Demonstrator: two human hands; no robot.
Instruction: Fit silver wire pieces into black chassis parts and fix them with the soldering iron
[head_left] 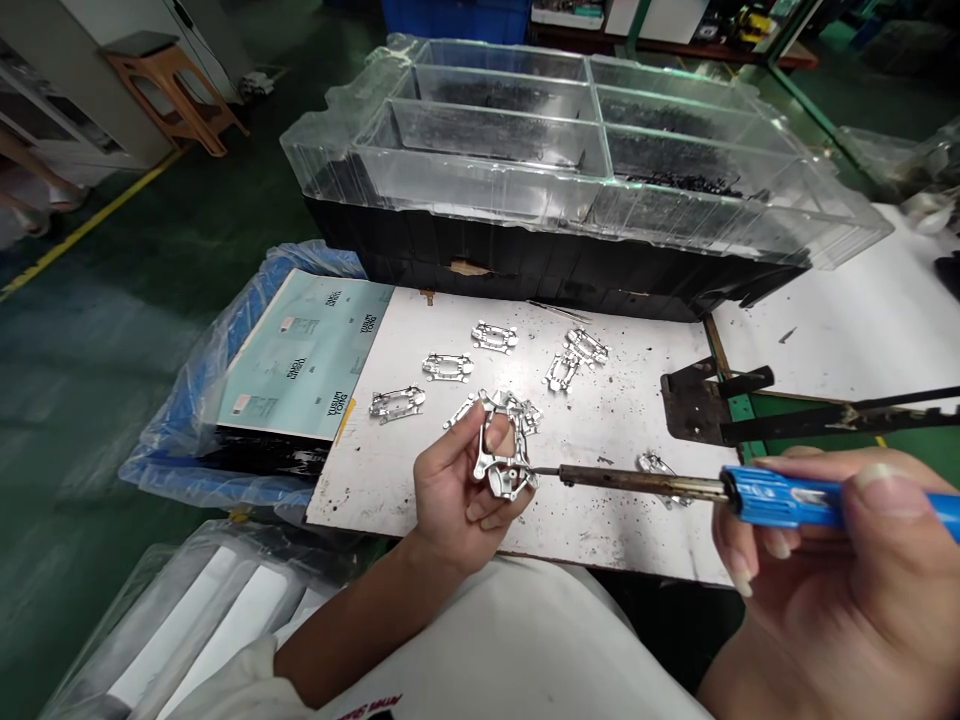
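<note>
Left hand (442, 510) gripped one metal frame (499, 463), right hand (847, 580) a soldering iron (645, 482); loose frames (464, 367) (finished or not, unclear) lay at eleven o'clock.

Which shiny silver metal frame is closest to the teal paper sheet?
The leftmost silver metal frame; the others lie farther from the printed teal sheet.

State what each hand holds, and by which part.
Left hand: a silvery frame, by its left side and back. Right hand: a soldering iron, by its blue handle.
</note>
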